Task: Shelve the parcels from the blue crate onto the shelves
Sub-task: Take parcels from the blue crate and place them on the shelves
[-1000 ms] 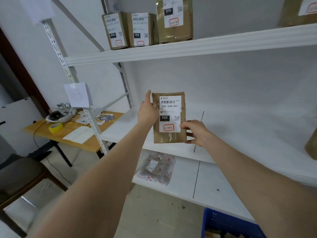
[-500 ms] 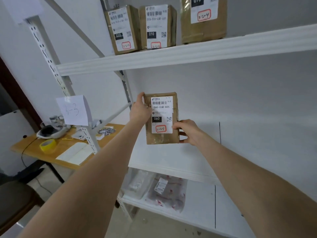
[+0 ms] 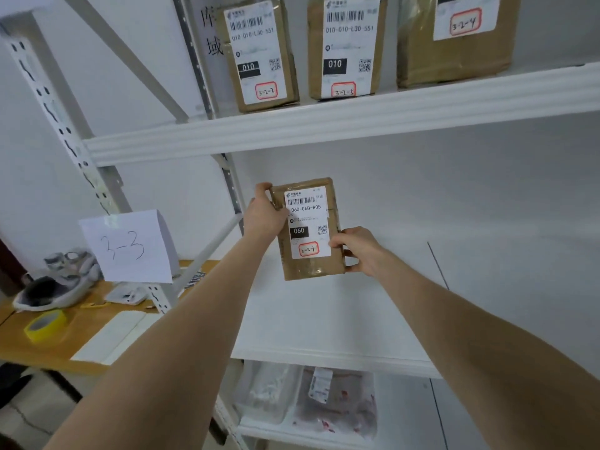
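Upright parcel (image 3: 308, 228) gripped: left hand (image 3: 263, 213) top-left edge, right hand (image 3: 358, 251) lower-right.

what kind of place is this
Most likely a small parcel storeroom or pickup point. White metal shelves carry brown parcels with barcode labels and handwritten slot codes, a paper sign reading 3-3 hangs on an upright, and the left hand and right hand hold another labelled parcel.
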